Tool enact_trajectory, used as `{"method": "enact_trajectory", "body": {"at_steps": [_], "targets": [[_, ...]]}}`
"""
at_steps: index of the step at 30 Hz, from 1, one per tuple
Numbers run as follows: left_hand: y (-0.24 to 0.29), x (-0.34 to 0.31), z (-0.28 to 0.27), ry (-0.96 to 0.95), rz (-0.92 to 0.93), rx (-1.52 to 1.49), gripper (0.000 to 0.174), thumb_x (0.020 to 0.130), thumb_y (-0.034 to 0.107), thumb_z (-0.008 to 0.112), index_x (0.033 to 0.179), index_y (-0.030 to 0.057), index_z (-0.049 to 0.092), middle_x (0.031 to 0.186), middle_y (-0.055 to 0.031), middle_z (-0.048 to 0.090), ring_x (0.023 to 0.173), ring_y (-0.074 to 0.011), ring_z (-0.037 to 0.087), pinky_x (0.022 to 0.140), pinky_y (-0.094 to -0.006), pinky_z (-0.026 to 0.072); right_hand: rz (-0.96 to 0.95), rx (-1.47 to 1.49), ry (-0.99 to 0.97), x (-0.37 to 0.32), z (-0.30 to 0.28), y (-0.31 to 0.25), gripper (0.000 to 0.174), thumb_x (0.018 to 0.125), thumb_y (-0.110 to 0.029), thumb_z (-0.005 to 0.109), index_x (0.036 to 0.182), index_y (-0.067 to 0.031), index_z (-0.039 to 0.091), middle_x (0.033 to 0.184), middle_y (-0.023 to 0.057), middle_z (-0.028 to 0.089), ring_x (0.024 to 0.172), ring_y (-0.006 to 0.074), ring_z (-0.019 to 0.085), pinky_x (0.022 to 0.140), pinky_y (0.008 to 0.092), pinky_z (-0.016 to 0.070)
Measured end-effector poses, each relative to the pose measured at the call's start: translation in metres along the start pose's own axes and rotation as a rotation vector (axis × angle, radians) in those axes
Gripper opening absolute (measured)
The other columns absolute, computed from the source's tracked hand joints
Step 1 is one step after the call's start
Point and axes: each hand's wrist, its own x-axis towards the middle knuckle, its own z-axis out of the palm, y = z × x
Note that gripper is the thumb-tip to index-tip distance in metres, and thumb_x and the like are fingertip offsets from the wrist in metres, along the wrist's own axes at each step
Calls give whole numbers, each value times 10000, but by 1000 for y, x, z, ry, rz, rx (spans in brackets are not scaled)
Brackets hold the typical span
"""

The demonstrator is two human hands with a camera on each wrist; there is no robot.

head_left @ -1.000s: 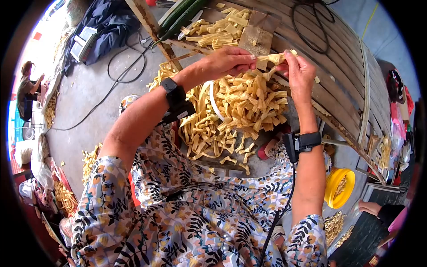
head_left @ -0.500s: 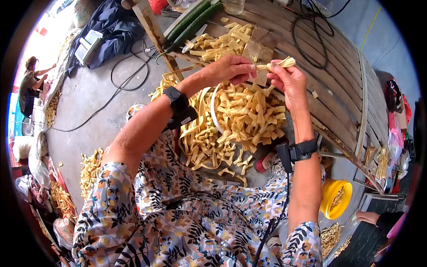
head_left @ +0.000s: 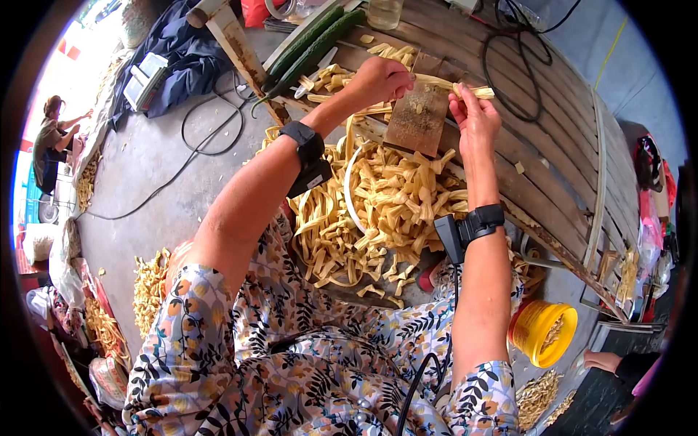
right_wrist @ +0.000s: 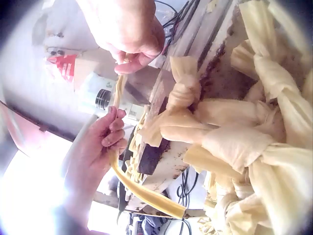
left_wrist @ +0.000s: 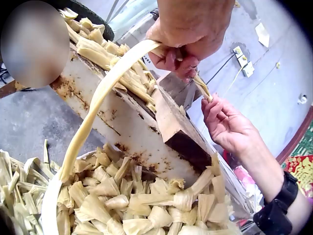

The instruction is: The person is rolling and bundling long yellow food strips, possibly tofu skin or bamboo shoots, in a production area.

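Note:
A long pale yellow strip [head_left: 435, 80] is stretched between the two hands above a small wooden block [head_left: 416, 120]. The left hand [head_left: 379, 78] grips it with curled fingers; in the left wrist view its loose length [left_wrist: 100, 95] hangs down from that hand [left_wrist: 188, 44]. The right hand [head_left: 476, 120] pinches the strip near its other end between thumb and fingers, also seen in the right wrist view [right_wrist: 132, 34]. Below both hands lies a heap of knotted yellow pieces [head_left: 407, 189], with a white curved band [head_left: 350, 185] at its left part.
Slatted wooden table [head_left: 552, 167] with a rusty frame, cucumbers [head_left: 313, 51], a glass jar [head_left: 384, 13] and a black cable [head_left: 534, 80]. More yellow pieces [head_left: 334, 76] lie beside the block. A yellow bucket [head_left: 544, 330] stands at the lower right; another person [head_left: 52, 145] is far left.
The hands have moved apart from close together, with the strip now drawn out between them. More of the wooden block shows, and the right forearm has shifted slightly left.

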Motion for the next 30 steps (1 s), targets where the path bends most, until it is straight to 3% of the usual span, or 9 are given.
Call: {"method": "enact_trajectory", "body": {"at_steps": [18,25,28,30], "targets": [[2,7,5,52,-5,109,208,809,175,537,717,8,622,554,-23,563,501,-98,536,469,-244,416,8,22,70,7,-3,3,137,748,-55,647,827,37,583,771,87,608,612,133,599,517,193,504],[-25,2,11,142,-16,286,189,810,157,539,739,7,630,568,-33,576,499,-88,529,479,-233,424,-77,-324,173,12,-26,25,164,772,-107,629,795,49,584,670,68,600,513,116,571,470,205,472],[0,-10,-1,-47,-113,-114,223,862,202,515,851,9,627,642,-8,574,515,-52,483,482,-220,413,46,-304,75,-7,-25,2,177,781,-138,626,793,36,595,675,70,609,519,111,575,463,201,466],[14,-27,-2,-184,-141,-293,212,885,195,481,912,4,568,719,-19,593,548,-53,493,499,-195,411,80,-469,-36,-25,-27,-19,245,797,-232,622,794,13,616,700,62,628,528,94,583,457,190,467]]}}
